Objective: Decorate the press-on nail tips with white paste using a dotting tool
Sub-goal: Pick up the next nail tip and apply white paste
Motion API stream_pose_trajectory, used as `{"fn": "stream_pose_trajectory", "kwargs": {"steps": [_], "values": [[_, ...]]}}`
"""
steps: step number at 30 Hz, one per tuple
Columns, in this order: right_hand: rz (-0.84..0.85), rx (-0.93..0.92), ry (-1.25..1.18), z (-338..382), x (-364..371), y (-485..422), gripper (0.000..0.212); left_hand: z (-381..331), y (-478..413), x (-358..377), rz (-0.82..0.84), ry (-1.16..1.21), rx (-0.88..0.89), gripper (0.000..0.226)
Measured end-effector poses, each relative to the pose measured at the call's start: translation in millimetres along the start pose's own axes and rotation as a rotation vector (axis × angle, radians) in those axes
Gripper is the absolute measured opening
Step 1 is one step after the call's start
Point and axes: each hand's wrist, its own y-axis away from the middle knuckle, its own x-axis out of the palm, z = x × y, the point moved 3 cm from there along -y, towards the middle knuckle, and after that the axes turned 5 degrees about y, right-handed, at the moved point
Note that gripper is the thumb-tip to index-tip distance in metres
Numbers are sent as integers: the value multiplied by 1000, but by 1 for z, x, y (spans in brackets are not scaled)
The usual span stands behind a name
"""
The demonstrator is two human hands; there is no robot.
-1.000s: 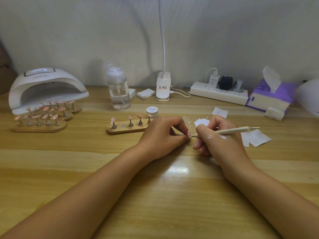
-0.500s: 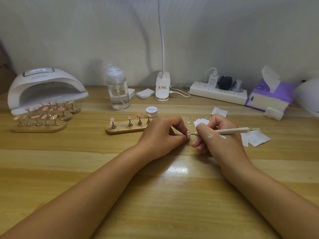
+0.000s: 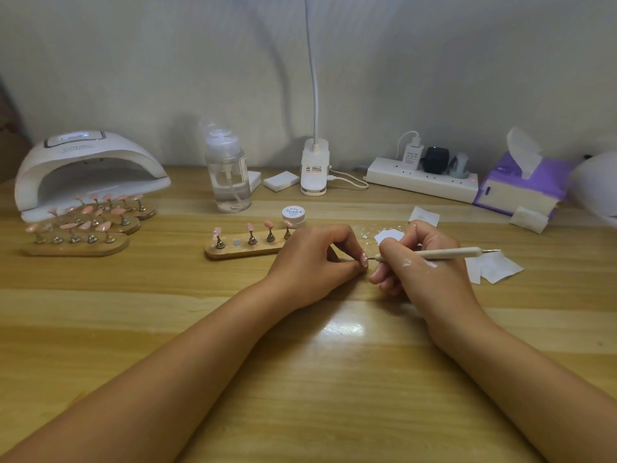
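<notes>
We pinch small pink nail tip (image 3: 364, 261) in left hand (image 3: 310, 259); right hand (image 3: 427, 272) grips slim white dotting tool (image 3: 447, 252), pointing left at it.

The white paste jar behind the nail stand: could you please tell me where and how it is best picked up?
I would grip the paste jar across its round lidded sides, coming from above: it is low and upright, and the nail stand and the left hand crowd its front.
</notes>
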Motion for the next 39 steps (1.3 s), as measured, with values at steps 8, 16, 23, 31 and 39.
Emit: {"fn": "stream_pose_trajectory", "kwargs": {"steps": [8, 16, 23, 31, 39], "values": [[-17, 18, -17, -1, 0, 0, 20, 1, 0, 0, -6, 28, -21, 31], [-13, 11, 79, -2, 0, -1, 22, 0, 0, 0, -8, 45, -25, 31], [-9, 1, 83, -1, 0, 0, 20, 0, 1, 0, -5, 40, -35, 31], [-10, 0, 62, -3, -1, 0, 22, -1, 0, 0, 0, 44, -33, 30], [-8, 15, 9, -1, 1, 1, 18, -1, 0, 0, 2, 41, -33, 30]]}}
